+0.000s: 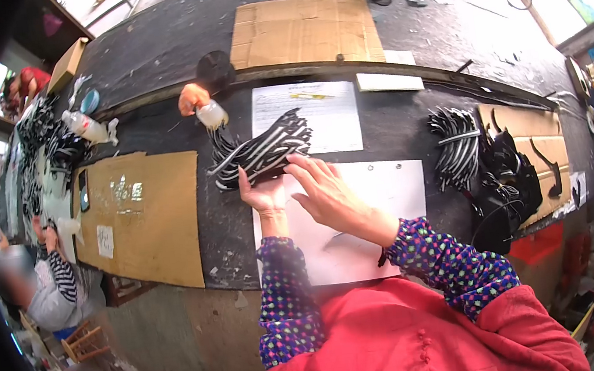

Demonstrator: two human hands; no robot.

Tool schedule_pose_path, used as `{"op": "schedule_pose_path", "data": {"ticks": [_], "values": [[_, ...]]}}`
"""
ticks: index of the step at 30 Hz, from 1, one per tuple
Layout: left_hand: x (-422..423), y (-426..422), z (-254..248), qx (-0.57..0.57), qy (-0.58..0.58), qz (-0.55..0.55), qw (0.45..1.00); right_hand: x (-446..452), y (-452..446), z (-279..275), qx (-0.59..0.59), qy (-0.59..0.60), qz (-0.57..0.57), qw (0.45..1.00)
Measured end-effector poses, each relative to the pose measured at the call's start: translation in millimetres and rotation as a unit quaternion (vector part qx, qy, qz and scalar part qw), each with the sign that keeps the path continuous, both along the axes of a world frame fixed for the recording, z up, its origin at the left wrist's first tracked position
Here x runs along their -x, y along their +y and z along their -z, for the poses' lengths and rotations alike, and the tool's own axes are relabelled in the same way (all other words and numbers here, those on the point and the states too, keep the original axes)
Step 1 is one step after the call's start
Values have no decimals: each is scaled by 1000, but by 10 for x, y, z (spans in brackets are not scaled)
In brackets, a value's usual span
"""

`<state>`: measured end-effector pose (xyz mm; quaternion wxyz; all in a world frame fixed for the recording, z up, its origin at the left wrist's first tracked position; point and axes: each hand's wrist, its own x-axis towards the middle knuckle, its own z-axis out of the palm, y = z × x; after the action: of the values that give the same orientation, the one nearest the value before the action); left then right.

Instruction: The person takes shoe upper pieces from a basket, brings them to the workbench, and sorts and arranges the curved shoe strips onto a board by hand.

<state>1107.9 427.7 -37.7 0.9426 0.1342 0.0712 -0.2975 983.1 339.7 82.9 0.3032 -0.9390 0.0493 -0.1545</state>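
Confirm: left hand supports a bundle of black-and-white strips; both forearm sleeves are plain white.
Not plain white: the head view shows both forearm sleeves dark blue with multicoloured spots. The left hand supports the bundle of black-and-white strips.

Gap beside the printed paper [338,125]
A hand could pass over the dark tabletop [393,125] between paper and right-side bundle [457,149]; the white slab [389,81] and raised bar [298,72] cross its far end; leftward, the jar [211,114] obstructs.
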Motion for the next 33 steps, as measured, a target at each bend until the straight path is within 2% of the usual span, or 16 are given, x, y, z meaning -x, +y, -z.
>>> {"op": "schedule_pose_path", "data": {"ticks": [5,8,11,16,18,20,22,23,24,25,26,27,30,31,32,33], "values": [[-139,-430,141,-75,96,-51,991,736,-263,360,-79,56,45,994],[-309,-606,413,-200,143,-81,966,1242,-420,622,-160,62,81,982],[-562,-733,711,-228,131,-98,960,1712,-624,790,-256,83,151,951],[-508,-799,314,-374,162,-58,911,2334,-1310,856,-252,-6,295,922],[-398,-789,-2,-499,191,21,845,2487,-1738,782,-206,-45,380,901],[-187,-820,-276,-513,148,67,843,2664,-2247,925,-148,-76,482,861],[-172,-733,272,-461,89,26,883,2737,-2731,1082,-156,-37,594,789],[-8,-792,415,-461,34,10,887,2730,-2933,1152,-233,-24,616,752],[363,-1123,109,-538,74,-43,839,2725,-3127,1237,-307,-8,633,711],[621,-1336,177,-580,-5,-30,814,2786,-3371,1374,-492,53,555,668],[1005,-1596,-32,-535,-86,38,840,2697,-3398,1388,-480,38,580,657],[1334,-1900,-92,-526,-102,86,840,2660,-3430,1412,-462,69,550,692],[2096,-2626,-222,-479,-302,273,778,2644,-3572,1831,-342,138,574,732],[2224,-2807,-6,-512,-394,289,706,2651,-3529,1669,-416,116,534,727],[2313,-2994,318,-498,-402,321,698,2655,-3457,1426,-488,94,489,717],[2395,-3096,272,-508,-395,352,680,2667,-3444,1326,-546,81,429,715]]}}
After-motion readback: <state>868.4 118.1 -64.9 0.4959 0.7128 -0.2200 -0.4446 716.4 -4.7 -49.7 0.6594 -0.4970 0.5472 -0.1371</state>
